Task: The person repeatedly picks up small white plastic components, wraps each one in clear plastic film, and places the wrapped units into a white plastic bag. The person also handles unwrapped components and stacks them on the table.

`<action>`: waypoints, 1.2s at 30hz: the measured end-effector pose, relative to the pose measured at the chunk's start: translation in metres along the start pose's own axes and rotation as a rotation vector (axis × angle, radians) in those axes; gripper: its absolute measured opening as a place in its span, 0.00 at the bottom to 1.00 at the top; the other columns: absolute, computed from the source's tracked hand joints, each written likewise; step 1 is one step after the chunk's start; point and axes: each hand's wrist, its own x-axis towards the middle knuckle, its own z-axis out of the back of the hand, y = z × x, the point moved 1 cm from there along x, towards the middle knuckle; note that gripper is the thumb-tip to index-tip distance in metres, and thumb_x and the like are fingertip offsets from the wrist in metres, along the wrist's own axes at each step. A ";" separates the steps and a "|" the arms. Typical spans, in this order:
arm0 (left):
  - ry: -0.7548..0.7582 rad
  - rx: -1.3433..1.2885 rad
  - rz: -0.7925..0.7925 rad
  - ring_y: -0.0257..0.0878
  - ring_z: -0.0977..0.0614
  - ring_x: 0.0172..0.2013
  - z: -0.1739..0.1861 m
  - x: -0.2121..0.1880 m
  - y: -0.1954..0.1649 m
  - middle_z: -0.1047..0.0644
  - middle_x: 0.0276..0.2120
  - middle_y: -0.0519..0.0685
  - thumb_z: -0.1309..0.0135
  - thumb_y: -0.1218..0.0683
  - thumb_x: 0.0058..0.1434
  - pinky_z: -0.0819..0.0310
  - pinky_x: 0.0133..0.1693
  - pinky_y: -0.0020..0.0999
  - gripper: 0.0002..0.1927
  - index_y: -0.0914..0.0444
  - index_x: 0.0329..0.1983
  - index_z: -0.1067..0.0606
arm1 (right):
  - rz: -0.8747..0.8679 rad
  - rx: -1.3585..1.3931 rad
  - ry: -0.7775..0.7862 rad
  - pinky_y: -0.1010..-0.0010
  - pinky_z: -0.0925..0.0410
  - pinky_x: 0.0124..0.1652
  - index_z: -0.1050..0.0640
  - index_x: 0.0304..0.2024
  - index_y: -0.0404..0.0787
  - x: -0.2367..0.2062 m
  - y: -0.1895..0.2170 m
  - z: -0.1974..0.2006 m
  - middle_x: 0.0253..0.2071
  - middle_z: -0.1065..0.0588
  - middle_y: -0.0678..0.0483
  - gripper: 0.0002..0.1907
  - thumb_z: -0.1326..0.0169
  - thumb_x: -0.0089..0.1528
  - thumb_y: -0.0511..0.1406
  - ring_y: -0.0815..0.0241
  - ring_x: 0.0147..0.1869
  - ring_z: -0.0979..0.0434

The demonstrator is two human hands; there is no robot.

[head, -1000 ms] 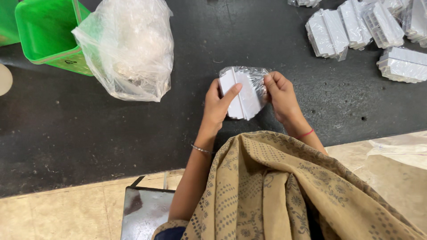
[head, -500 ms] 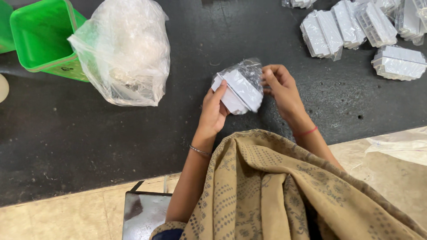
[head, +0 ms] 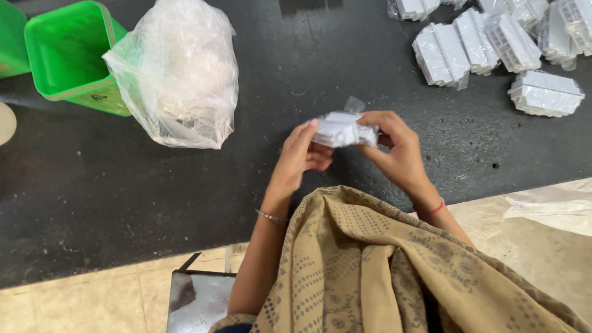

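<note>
Both hands hold one small clear plastic packet of white pieces above the dark mat. My left hand grips its left end with fingertips on top. My right hand closes around its right end, with a red thread on that wrist. The packet lies nearly flat, its twisted plastic tip sticking up at the back.
A large clear bag of white pieces sits at the left beside a green bin. Several wrapped white packets lie at the top right. A loose plastic sheet rests on the tiled floor at the right.
The packet has been turned from upright and face-on to lying nearly flat between my hands. Both hands shifted slightly to the right with it.
</note>
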 end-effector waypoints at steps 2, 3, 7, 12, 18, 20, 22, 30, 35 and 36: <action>-0.115 0.333 0.006 0.45 0.22 0.33 0.003 -0.005 -0.005 0.22 0.37 0.61 0.48 0.38 0.70 0.27 0.31 0.33 0.29 0.66 0.60 0.23 | -0.109 0.052 -0.042 0.74 0.25 0.49 0.23 0.55 0.33 0.001 -0.004 0.009 0.49 0.23 0.53 0.18 0.38 0.63 0.29 0.65 0.50 0.21; -0.173 0.497 0.012 0.45 0.23 0.33 0.003 -0.007 -0.006 0.23 0.36 0.61 0.47 0.37 0.71 0.30 0.32 0.34 0.30 0.67 0.59 0.20 | -0.190 0.069 -0.062 0.75 0.26 0.44 0.23 0.55 0.34 0.000 -0.006 0.014 0.44 0.22 0.54 0.18 0.38 0.63 0.30 0.67 0.44 0.21; 0.013 0.540 -0.548 0.40 0.20 0.46 -0.014 -0.015 0.001 0.24 0.48 0.56 0.36 0.47 0.62 0.22 0.46 0.31 0.31 0.66 0.63 0.29 | -0.308 0.068 -0.024 0.77 0.26 0.34 0.21 0.53 0.33 -0.006 -0.019 0.019 0.38 0.20 0.55 0.17 0.39 0.64 0.34 0.70 0.36 0.21; 0.036 0.413 -0.559 0.39 0.17 0.52 -0.027 -0.015 0.014 0.19 0.52 0.57 0.39 0.50 0.64 0.23 0.52 0.32 0.28 0.66 0.64 0.29 | -0.408 0.120 0.121 0.78 0.29 0.33 0.21 0.53 0.34 -0.003 -0.037 0.006 0.36 0.21 0.56 0.17 0.42 0.65 0.38 0.70 0.34 0.24; -0.113 0.252 -0.434 0.37 0.17 0.47 -0.016 -0.010 0.025 0.18 0.47 0.56 0.41 0.52 0.64 0.22 0.47 0.30 0.23 0.67 0.60 0.28 | -0.499 0.242 0.185 0.76 0.30 0.33 0.22 0.53 0.36 0.012 -0.061 -0.014 0.33 0.22 0.55 0.18 0.44 0.66 0.41 0.68 0.32 0.24; -0.138 0.249 -0.431 0.37 0.17 0.46 -0.014 -0.008 0.028 0.17 0.47 0.57 0.41 0.52 0.64 0.22 0.46 0.30 0.23 0.67 0.60 0.28 | -0.418 0.102 0.167 0.76 0.29 0.36 0.22 0.54 0.36 0.013 -0.061 -0.016 0.36 0.21 0.55 0.18 0.43 0.66 0.41 0.67 0.36 0.22; -0.180 0.269 -0.430 0.37 0.16 0.45 -0.012 -0.008 0.031 0.17 0.46 0.57 0.41 0.52 0.64 0.22 0.45 0.30 0.24 0.67 0.60 0.28 | -0.242 -0.184 0.108 0.75 0.28 0.43 0.22 0.55 0.37 0.011 -0.054 -0.016 0.40 0.19 0.53 0.18 0.40 0.67 0.40 0.66 0.42 0.19; -0.192 0.303 -0.491 0.38 0.16 0.47 -0.008 -0.009 0.024 0.18 0.47 0.58 0.40 0.53 0.64 0.21 0.47 0.30 0.25 0.69 0.60 0.29 | 0.020 -0.317 -0.009 0.71 0.26 0.42 0.18 0.46 0.36 0.004 -0.016 -0.027 0.44 0.23 0.50 0.11 0.37 0.62 0.32 0.60 0.42 0.20; -0.228 0.358 -0.470 0.38 0.15 0.43 -0.017 -0.016 0.018 0.17 0.44 0.57 0.40 0.52 0.63 0.21 0.44 0.31 0.23 0.68 0.58 0.28 | -0.091 -0.158 0.011 0.72 0.28 0.41 0.19 0.42 0.36 0.010 -0.030 -0.033 0.42 0.23 0.53 0.07 0.37 0.62 0.31 0.63 0.41 0.22; -0.251 0.374 -0.479 0.38 0.15 0.43 -0.018 -0.018 0.016 0.16 0.43 0.57 0.40 0.52 0.62 0.21 0.44 0.31 0.23 0.67 0.57 0.28 | -0.083 -0.106 0.009 0.73 0.27 0.43 0.19 0.41 0.36 0.010 -0.034 -0.032 0.42 0.23 0.54 0.06 0.38 0.62 0.31 0.64 0.43 0.22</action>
